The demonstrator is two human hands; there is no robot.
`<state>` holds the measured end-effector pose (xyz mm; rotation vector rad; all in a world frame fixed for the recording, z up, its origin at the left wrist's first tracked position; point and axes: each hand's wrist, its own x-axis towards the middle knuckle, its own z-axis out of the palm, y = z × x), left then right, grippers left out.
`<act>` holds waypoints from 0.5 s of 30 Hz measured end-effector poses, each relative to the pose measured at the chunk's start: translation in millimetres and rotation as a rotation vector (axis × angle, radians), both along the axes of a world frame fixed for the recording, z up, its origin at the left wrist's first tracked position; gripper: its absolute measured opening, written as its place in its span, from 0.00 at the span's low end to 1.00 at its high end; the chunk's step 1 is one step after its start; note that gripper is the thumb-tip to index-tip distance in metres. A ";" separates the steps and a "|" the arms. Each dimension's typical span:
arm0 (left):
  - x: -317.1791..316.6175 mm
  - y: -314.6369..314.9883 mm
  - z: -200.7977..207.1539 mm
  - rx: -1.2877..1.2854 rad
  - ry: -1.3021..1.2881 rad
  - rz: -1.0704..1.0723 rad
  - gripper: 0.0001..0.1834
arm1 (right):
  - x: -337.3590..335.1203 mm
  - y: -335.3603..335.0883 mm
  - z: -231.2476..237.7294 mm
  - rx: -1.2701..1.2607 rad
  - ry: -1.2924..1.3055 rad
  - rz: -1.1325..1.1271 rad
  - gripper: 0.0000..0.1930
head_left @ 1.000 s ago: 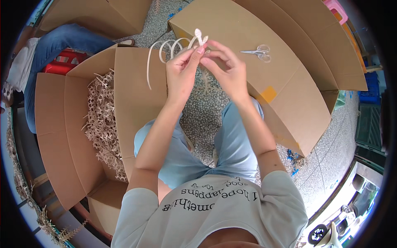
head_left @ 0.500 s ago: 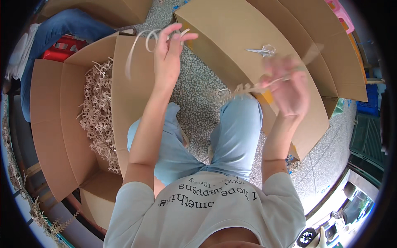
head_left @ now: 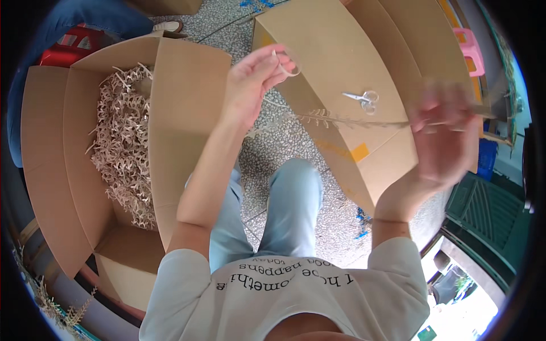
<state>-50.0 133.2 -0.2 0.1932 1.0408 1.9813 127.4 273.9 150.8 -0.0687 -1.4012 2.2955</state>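
My left hand [head_left: 250, 85] is closed, fingers pinched on a thin pale strip [head_left: 293, 72] that curls in a loop beside the fingertips. Off to the right, my right hand [head_left: 446, 139] is smeared by motion, its fingers bent round a beige leafy strand [head_left: 347, 121]. That strand stretches leftward from the hand, above a closed cardboard box, its small side points showing at the far end. Small scissors [head_left: 364, 100] with clear handles lie on the box top, between my hands.
An open cardboard box [head_left: 187, 113] at my left holds a heap of beige leafy strands [head_left: 125, 148]. The closed box [head_left: 324, 51] stands ahead, with another open box [head_left: 409, 40] behind it. A red stool [head_left: 71, 48], a seated person's leg [head_left: 91, 17] and a pink stool [head_left: 471, 51] are farther off.
My right hand has swung out to the right, drawing the strand out straighter. My left hand has moved slightly right and down, its fingers now closer together, the strip in a smaller loop.
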 end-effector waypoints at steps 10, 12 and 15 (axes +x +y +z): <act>-15.0 -27.0 158.3 -0.224 0.045 0.116 0.11 | -80.2 -83.2 39.2 0.368 -0.584 -0.384 0.05; -17.8 -31.1 207.4 -0.173 0.011 0.094 0.10 | -86.8 -88.4 79.8 0.564 -0.564 -0.447 0.05; -12.9 -34.1 267.9 -0.131 0.041 0.133 0.09 | -88.8 -97.0 143.9 0.594 -0.539 -0.420 0.05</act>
